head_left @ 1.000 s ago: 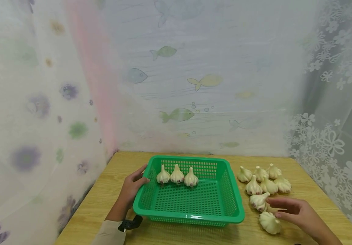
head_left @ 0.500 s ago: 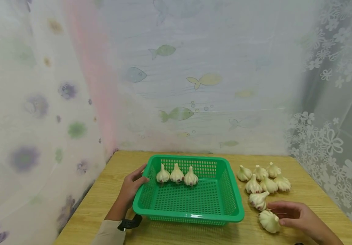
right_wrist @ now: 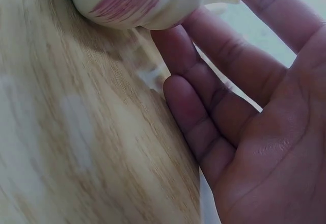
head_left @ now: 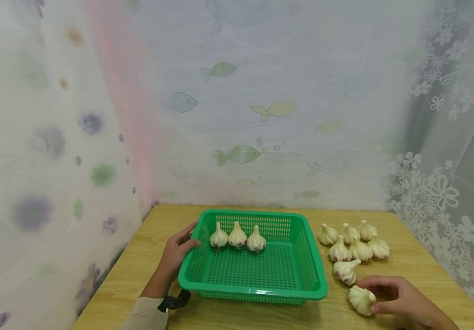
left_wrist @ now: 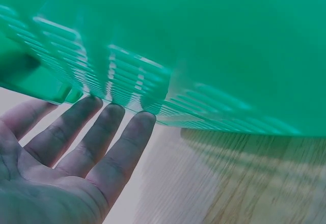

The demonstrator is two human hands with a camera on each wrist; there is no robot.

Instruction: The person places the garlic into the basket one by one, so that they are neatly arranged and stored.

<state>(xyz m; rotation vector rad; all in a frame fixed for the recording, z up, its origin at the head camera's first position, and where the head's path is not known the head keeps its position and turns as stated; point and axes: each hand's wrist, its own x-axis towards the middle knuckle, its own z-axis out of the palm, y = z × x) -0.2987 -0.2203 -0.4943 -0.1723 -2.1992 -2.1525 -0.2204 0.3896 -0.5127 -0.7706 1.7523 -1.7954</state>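
Note:
My left hand (head_left: 178, 251) holds the left side of a green plastic basket (head_left: 253, 292), thumb at the rim. In the left wrist view its fingers (left_wrist: 119, 150) reach against the slotted outer wall. Three garlic bulbs (head_left: 237, 235) stand in a row along the basket's back, stems up. To the right of the basket my right hand (head_left: 401, 300) pinches the nearest garlic bulb (head_left: 360, 299) between thumb and fingers, low over the table. The right wrist view shows this bulb's purple-streaked side (right_wrist: 127, 2) at the fingertips; the lower two fingers are bent beside it.
Just behind the pinched bulb, another garlic bulb (head_left: 345, 271) lies on its side. Several more bulbs (head_left: 360, 250) stand clustered behind it on the wooden table (head_left: 420, 261). Patterned curtains (head_left: 237, 119) hang along the back and both sides.
My right hand's thumb and fingers have closed in on the nearest garlic bulb, which has turned slightly. My left hand and the basket have stayed in place.

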